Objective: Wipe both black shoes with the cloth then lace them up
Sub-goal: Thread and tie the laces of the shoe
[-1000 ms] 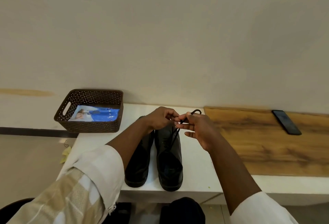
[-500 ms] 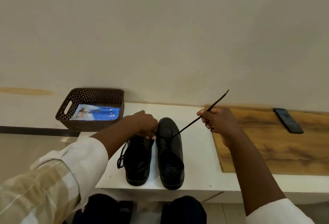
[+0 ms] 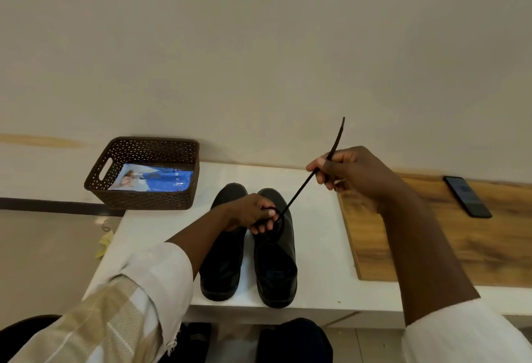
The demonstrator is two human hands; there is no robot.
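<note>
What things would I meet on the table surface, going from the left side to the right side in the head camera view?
Brown basket → left black shoe → right black shoe → wooden board → phone.
</note>
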